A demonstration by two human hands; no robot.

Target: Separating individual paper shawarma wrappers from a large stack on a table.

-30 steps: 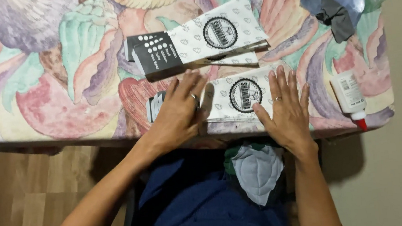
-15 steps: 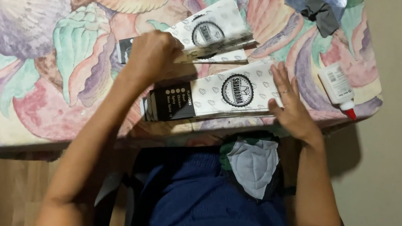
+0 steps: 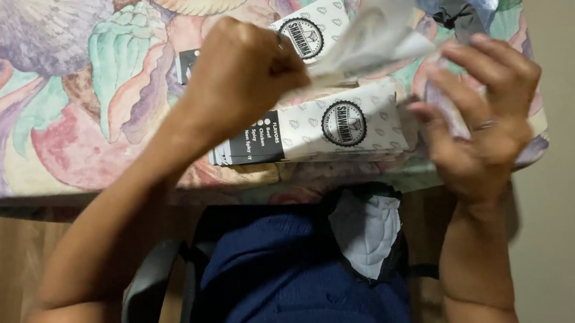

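Left hand (image 3: 239, 70) pinches thin, flat paper sleeve (image 3: 377, 27).

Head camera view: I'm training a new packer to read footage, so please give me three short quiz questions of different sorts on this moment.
1. True or false: the left hand is closed on a blurred paper sheet.
2. What lies flat at the edge of the shell-patterned tablecloth? A) a paper sleeve B) a plate C) scissors
3. Are the right hand fingers spread or clenched?

Key: 1 true; 2 A; 3 spread.
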